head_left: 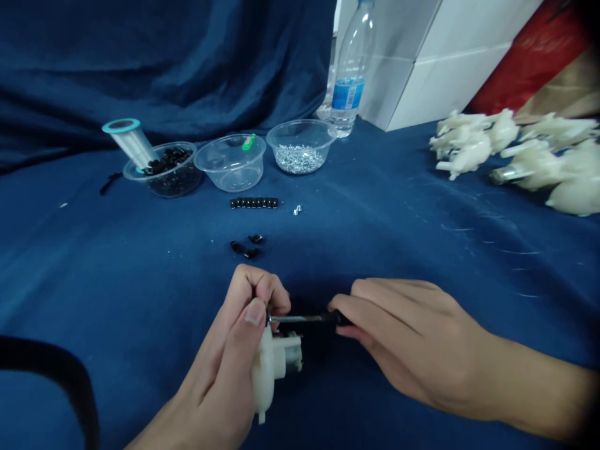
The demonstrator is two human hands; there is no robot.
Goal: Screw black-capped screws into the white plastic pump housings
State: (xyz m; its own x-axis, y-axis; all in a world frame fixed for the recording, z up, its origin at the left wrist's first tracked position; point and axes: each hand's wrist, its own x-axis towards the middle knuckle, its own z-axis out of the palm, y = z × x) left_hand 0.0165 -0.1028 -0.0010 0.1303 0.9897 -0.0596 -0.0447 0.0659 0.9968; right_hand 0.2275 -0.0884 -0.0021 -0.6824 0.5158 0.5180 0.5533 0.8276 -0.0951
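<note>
My left hand (234,350) is closed around a cream plastic housing (265,381), from which a round metal-ended part (293,353) sticks out to the right. In my right hand (412,337) is the dark handle of a screwdriver (300,319). Its metal shaft lies level and points left, the tip meeting the upper part of the housing by my left thumb. Whatever sits at the tip is mostly covered by my left fingers. Beyond my hands lie several small black parts (250,252), a row of black pieces (254,203) and a few loose screws (297,210).
Across the back stand a tub of black parts (173,181) with a spool (131,144) leaning in it, a clear tub (229,169) with a green item, and a tub of screws (300,159). A water bottle (351,69) is behind; cream housings (539,162) lie right.
</note>
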